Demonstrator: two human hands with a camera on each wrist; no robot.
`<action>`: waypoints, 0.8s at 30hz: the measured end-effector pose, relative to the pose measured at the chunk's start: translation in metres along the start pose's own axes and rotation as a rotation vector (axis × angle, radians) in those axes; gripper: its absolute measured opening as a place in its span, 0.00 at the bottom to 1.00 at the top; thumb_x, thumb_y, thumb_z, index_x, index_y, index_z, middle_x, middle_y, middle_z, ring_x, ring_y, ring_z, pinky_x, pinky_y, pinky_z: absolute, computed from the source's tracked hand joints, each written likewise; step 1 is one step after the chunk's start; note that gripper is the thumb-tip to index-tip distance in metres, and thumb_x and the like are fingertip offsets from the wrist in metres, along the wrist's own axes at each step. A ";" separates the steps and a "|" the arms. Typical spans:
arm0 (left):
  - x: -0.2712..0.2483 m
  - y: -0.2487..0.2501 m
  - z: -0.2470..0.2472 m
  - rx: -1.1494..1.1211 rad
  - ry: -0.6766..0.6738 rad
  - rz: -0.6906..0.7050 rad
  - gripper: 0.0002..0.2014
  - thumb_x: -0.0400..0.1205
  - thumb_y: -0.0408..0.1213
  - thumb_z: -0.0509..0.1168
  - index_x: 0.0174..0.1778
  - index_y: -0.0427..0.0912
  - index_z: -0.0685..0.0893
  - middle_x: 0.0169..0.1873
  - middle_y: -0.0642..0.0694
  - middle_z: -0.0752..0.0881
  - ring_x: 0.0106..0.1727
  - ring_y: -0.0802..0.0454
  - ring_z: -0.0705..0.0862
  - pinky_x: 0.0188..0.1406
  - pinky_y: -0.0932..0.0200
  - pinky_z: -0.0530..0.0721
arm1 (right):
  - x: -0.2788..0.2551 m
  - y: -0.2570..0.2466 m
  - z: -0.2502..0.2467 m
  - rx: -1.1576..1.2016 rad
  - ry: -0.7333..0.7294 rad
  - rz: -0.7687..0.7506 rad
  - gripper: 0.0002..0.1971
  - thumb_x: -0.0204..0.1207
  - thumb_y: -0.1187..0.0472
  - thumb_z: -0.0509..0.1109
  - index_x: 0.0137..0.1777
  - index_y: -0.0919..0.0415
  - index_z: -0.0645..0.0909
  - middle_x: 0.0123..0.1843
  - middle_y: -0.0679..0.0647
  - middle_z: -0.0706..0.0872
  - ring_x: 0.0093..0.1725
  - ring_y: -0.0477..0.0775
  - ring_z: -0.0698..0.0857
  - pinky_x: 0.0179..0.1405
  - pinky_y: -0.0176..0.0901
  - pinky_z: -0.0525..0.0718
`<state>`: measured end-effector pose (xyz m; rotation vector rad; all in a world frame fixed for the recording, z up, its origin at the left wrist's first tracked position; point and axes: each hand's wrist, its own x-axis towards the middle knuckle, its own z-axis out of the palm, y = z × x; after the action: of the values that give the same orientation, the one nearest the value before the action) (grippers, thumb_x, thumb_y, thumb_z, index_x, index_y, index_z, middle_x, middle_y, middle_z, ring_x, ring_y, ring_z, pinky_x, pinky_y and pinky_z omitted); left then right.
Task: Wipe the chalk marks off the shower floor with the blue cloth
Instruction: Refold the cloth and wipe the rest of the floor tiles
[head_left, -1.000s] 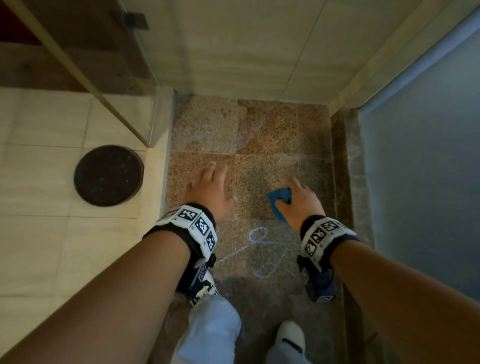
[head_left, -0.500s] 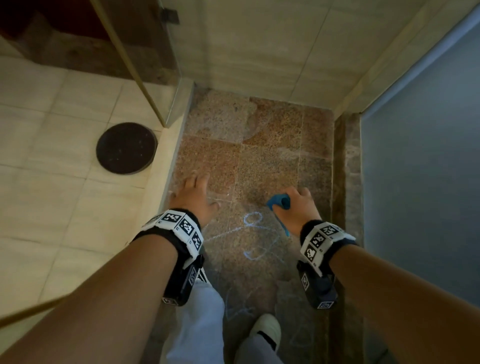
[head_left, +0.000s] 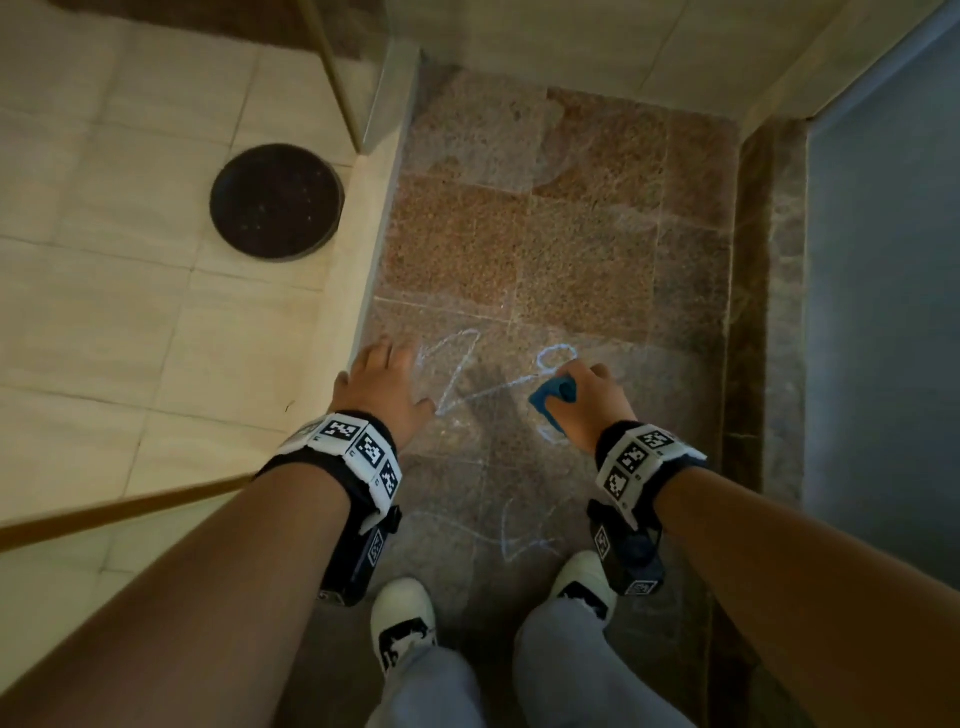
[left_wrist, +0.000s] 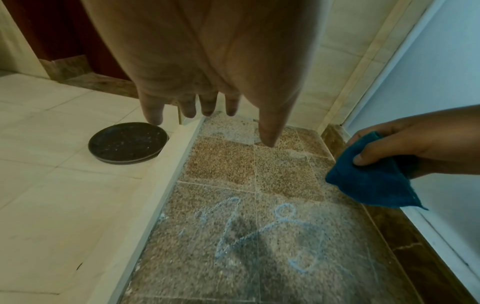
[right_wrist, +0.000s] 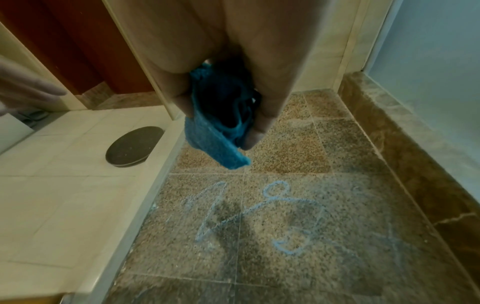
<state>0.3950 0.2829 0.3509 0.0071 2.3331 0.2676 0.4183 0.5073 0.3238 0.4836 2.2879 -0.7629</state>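
Note:
Pale blue chalk marks (head_left: 467, 374) (left_wrist: 259, 232) (right_wrist: 259, 216) run across the speckled brown shower floor (head_left: 582, 223); more chalk lines (head_left: 519, 540) lie near my feet. My right hand (head_left: 582, 400) grips the bunched blue cloth (head_left: 553, 397) (left_wrist: 374, 185) (right_wrist: 221, 131) in the air above the marks, a corner hanging down. My left hand (head_left: 384, 384) (left_wrist: 207, 111) hovers with straight spread fingers over the floor's left edge, holding nothing.
A cream raised kerb (head_left: 363, 270) borders the shower floor on the left, with a glass panel edge (head_left: 384, 93) at its far end. A round dark drain cover (head_left: 277, 201) lies in the cream tiles. A dark marble ledge (head_left: 763, 312) and pale wall close the right. My white shoes (head_left: 402, 618) stand near.
Both hands have lifted off the floor and drawn back toward me. The view has tilted down, bringing my feet and more chalk marks into sight. The cloth stays in my right hand.

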 end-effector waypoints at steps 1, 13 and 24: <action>0.005 -0.009 0.006 0.002 -0.004 0.006 0.38 0.85 0.50 0.61 0.85 0.48 0.45 0.85 0.46 0.43 0.85 0.45 0.46 0.82 0.40 0.55 | 0.005 -0.002 0.010 0.007 0.013 -0.002 0.14 0.79 0.62 0.64 0.64 0.58 0.73 0.65 0.60 0.70 0.47 0.56 0.73 0.47 0.43 0.72; 0.145 -0.087 0.108 0.016 0.084 0.027 0.40 0.85 0.52 0.61 0.85 0.48 0.45 0.85 0.46 0.42 0.85 0.45 0.46 0.82 0.41 0.55 | 0.163 0.008 0.132 -0.021 0.062 -0.179 0.29 0.78 0.59 0.67 0.77 0.55 0.62 0.71 0.60 0.74 0.63 0.63 0.79 0.46 0.44 0.74; 0.308 -0.135 0.185 0.073 0.112 0.053 0.59 0.72 0.65 0.70 0.85 0.43 0.37 0.84 0.42 0.36 0.85 0.43 0.40 0.84 0.45 0.49 | 0.339 -0.014 0.186 -0.173 0.117 -0.430 0.20 0.80 0.57 0.67 0.71 0.56 0.71 0.72 0.59 0.70 0.62 0.63 0.78 0.55 0.47 0.79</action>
<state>0.3205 0.2123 -0.0190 0.0922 2.4560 0.2140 0.2597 0.4221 -0.0187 -0.0504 2.5768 -0.7412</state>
